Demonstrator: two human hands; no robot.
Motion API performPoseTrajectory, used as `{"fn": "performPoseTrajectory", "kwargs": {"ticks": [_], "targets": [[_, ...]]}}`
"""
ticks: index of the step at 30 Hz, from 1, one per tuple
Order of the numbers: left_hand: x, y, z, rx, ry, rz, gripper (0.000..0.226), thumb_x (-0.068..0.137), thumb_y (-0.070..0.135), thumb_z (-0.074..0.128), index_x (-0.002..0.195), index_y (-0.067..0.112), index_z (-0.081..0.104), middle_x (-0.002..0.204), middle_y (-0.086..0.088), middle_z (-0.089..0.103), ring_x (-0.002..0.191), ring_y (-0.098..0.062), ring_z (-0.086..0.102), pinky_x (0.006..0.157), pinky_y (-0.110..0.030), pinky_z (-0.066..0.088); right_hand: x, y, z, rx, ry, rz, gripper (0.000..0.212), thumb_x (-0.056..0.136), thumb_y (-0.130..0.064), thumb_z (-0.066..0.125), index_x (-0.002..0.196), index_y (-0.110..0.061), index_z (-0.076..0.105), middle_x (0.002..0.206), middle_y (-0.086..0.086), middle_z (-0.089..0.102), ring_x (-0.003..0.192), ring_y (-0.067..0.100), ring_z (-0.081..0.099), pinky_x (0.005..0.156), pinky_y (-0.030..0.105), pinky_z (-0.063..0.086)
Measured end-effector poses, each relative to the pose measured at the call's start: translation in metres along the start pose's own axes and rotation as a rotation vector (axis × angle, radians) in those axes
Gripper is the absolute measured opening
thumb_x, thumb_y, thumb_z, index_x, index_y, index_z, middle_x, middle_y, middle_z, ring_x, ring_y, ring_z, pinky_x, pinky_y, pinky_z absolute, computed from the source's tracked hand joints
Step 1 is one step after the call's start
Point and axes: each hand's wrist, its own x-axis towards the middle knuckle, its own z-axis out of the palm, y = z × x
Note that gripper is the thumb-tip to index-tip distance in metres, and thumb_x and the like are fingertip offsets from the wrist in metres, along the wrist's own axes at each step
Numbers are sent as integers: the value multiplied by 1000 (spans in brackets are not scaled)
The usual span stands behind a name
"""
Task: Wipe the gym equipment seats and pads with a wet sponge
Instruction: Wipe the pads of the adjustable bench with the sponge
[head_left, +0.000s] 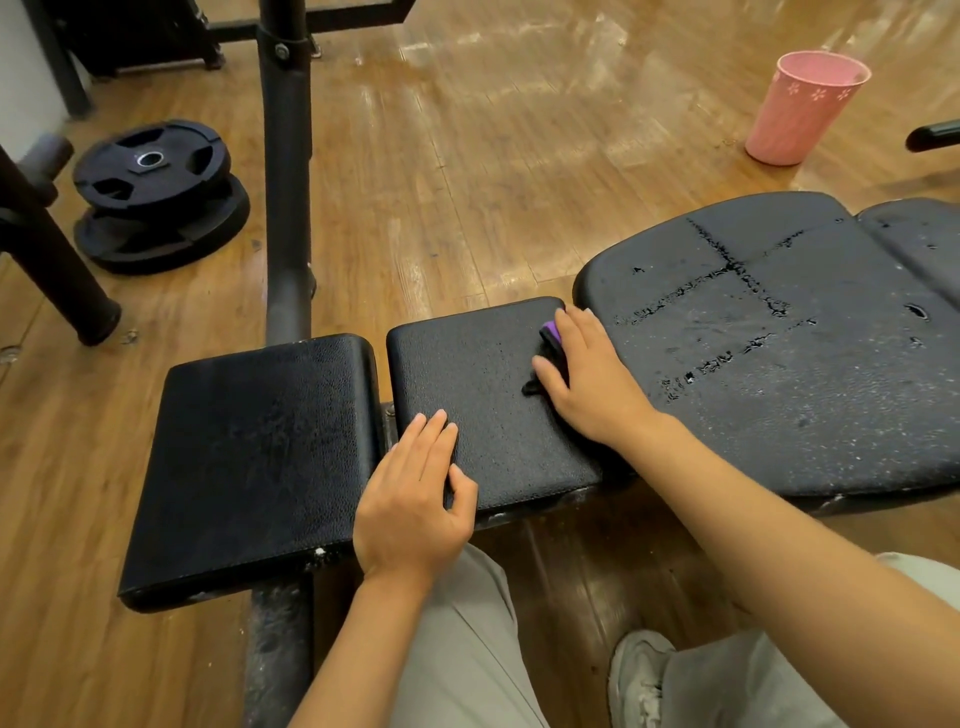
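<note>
A black bench lies across the view with three pads: a left pad (249, 467), a middle pad (483, 374) and a large cracked seat pad (779, 364) on the right. My right hand (587, 379) presses a purple and black sponge (549, 335) flat onto the far right corner of the middle pad. Most of the sponge is hidden under the fingers. My left hand (415, 493) rests on the near left edge of the middle pad, fingers straight and thumb over the front edge.
A pink plastic bucket (800, 109) stands on the wooden floor at the far right. Stacked black weight plates (156, 192) lie at the far left. A black upright post (285, 171) rises behind the left pad. My legs and a grey shoe (639, 675) are below the bench.
</note>
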Motion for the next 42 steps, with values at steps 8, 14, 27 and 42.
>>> {"fn": "performPoseTrajectory", "kwargs": {"ticks": [8,14,27,42], "targets": [[-1,1,1,-3,23,-3,41,90,22,45,119,10,72,129,-3,67,124,-20,60,89,-40,59,-61,1,-1,-118,17,-129,61,104,-26,45,154,-1,19,163,13,12,152,24,2,116,18,-9],[-1,1,2,1,18,4,41,90,22,45,119,10,72,130,-4,66,124,-21,60,88,-42,59,24,-10,4,-144,-9,-74,61,105,-24,43,152,5,19,161,20,13,150,31,5,120,29,-3],[1,2,-1,-42,-47,-58,41,90,24,47,122,12,71,131,-1,65,127,-17,57,93,-34,55,-24,-7,5,-106,53,-118,59,104,-25,47,152,1,25,162,17,16,151,29,7,117,23,-4],[25,66,5,-46,-255,-271,39,98,30,53,129,7,60,138,-9,58,134,-23,49,119,-40,30,-19,50,-44,-240,18,-607,38,81,6,73,118,6,63,127,24,60,127,47,51,107,47,40]]}}
